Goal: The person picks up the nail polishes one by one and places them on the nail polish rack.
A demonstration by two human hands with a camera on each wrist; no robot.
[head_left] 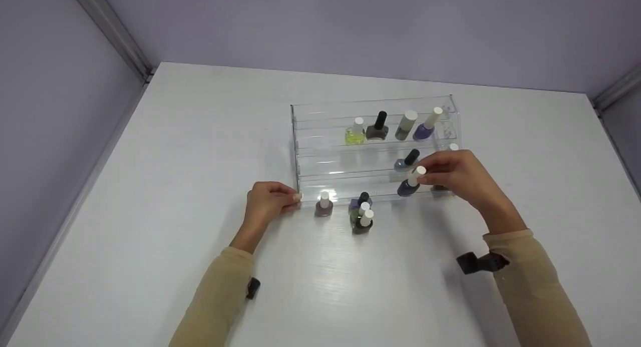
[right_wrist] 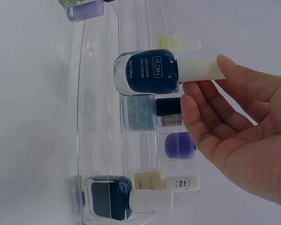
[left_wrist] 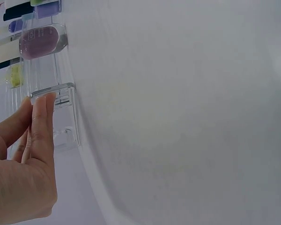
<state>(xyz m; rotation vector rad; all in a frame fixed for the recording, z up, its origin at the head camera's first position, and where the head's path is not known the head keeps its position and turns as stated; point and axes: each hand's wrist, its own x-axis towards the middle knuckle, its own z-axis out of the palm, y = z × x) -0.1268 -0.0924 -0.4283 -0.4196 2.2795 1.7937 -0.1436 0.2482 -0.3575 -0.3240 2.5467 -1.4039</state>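
Observation:
My right hand pinches the white cap of a dark blue nail polish bottle between thumb and fingers. The bottle is over the front tier of a clear stepped display rack; in the right wrist view it lies sideways across the picture. My left hand grips the rack's front left corner, thumb and fingers on its side wall. A mauve nail polish bottle is near that corner. Behind the held bottle are a light blue bottle with a black cap and a purple bottle.
On the upper tier stand a yellow bottle, a black-capped dark bottle and a white-capped grey one. Several bottles cluster at the rack's front middle, including a dark one. A dark teal bottle sits at the right end.

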